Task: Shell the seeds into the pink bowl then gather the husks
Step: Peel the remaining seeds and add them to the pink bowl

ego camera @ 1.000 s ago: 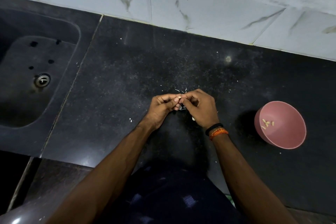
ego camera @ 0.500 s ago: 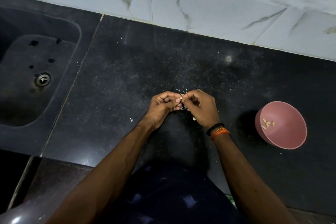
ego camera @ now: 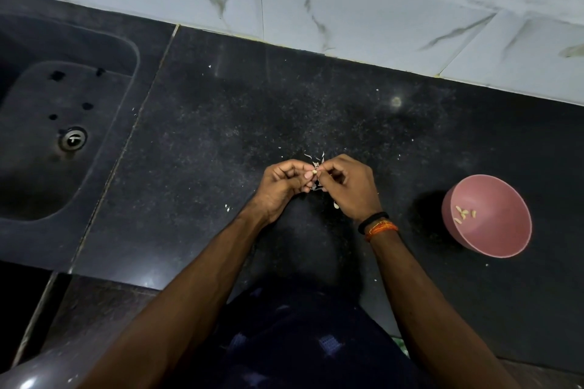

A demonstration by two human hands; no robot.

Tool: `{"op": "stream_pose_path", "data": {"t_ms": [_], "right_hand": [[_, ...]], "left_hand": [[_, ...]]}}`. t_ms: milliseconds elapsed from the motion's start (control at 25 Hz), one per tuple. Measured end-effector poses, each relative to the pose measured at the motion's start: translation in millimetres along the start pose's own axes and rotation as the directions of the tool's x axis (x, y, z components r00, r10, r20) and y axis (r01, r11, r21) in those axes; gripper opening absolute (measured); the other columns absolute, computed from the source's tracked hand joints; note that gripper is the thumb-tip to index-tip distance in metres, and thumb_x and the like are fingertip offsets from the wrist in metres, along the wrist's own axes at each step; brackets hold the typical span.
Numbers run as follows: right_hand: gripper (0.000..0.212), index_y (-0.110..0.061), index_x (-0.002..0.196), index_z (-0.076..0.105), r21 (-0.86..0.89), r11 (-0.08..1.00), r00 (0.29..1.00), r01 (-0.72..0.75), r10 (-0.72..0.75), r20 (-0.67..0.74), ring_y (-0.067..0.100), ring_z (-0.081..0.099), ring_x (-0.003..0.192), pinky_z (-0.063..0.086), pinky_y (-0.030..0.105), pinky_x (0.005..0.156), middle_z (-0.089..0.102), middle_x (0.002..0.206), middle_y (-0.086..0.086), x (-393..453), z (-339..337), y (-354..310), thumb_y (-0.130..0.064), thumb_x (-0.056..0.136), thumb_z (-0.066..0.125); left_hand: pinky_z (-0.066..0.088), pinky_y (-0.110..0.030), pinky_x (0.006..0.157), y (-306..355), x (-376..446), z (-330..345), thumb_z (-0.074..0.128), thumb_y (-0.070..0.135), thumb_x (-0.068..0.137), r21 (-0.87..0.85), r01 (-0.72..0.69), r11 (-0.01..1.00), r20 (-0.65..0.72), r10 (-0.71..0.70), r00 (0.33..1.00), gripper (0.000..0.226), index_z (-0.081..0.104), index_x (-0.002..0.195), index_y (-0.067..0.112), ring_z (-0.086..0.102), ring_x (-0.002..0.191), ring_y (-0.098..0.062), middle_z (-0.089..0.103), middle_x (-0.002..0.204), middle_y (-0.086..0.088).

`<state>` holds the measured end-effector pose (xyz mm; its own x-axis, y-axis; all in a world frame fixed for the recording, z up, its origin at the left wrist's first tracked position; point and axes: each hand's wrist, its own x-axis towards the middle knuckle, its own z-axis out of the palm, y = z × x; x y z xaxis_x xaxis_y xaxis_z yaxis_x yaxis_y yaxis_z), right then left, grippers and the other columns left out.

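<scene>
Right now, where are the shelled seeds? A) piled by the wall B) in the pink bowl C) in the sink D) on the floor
B: a few pale seeds lie inside the bowl, right of the right hand; the sink holds none that show.

— What sort of place was it?

— A home kitchen, by the look of it. There was a dark speckled stone countertop (ego camera: 221, 142) running along a wall of white marble-patterned tiles (ego camera: 347, 19).

— Anything else that pointed to a kitchen?

— A dark sink (ego camera: 63, 123) was set into the counter on the left, with a round metal drain (ego camera: 73, 138) in its basin. A small pink bowl (ego camera: 493, 218) holding a few seeds (ego camera: 463, 214) stood on the counter to the right.
</scene>
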<state>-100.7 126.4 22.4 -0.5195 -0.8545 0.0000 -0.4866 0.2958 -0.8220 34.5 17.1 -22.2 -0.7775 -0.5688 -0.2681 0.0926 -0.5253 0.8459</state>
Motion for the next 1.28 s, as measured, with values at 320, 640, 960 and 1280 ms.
{"op": "stream_pose_path", "data": {"t_ms": [320,640,960,1280], "right_hand": [[0.002,-0.015,0.086,0.076,-0.054,0.999,1.0,-0.006,0.006,-0.011,0.0,0.061,0.073,0.045,0.01,0.067,0.062,0.084,-0.014,1.1,0.9,-4.4,-0.015,0.087,0.074],[0.002,-0.017,0.084,0.074,0.006,0.997,0.997,-0.075,0.075,-0.019,0.01,0.066,0.075,0.059,0.035,0.07,0.067,0.087,-0.008,-1.2,5.5,2.3,-0.018,0.086,0.072],[0.003,-0.015,0.083,0.074,-0.006,0.996,0.996,-0.09,0.09,-0.018,0.004,0.062,0.077,0.046,0.015,0.07,0.065,0.085,-0.01,-0.1,3.9,-0.3,-0.016,0.086,0.073],[0.005,-0.015,0.086,0.075,-0.006,0.992,0.992,-0.125,0.125,0.001,0.008,0.064,0.08,0.05,0.023,0.074,0.067,0.088,-0.005,0.5,4.2,0.4,-0.018,0.088,0.072]], "left_hand": [[0.056,-0.024,0.069,1.7,-0.2,2.9,0.061,-0.01,0.091,0.001,-0.006,1.0,-0.026,0.006,1.0,0.021,0.074,0.095,0.006,0.067,0.075,-0.015,0.074,0.085,-0.008],[0.056,-0.024,0.071,-0.4,0.0,2.5,0.061,-0.008,0.091,0.032,-0.019,0.999,0.005,0.019,1.0,0.026,0.079,0.097,0.01,0.068,0.078,-0.014,0.075,0.089,-0.008],[0.057,-0.026,0.069,-1.0,-1.0,2.6,0.072,0.002,0.083,0.026,-0.029,0.999,0.028,0.028,0.999,0.021,0.073,0.105,0.001,0.069,0.077,-0.02,0.075,0.089,-0.012],[0.058,-0.028,0.069,-1.9,-0.8,4.3,0.065,-0.006,0.09,0.031,-0.056,0.998,0.026,0.055,0.998,0.014,0.069,0.103,-0.002,0.07,0.074,-0.019,0.073,0.084,-0.012]]}}
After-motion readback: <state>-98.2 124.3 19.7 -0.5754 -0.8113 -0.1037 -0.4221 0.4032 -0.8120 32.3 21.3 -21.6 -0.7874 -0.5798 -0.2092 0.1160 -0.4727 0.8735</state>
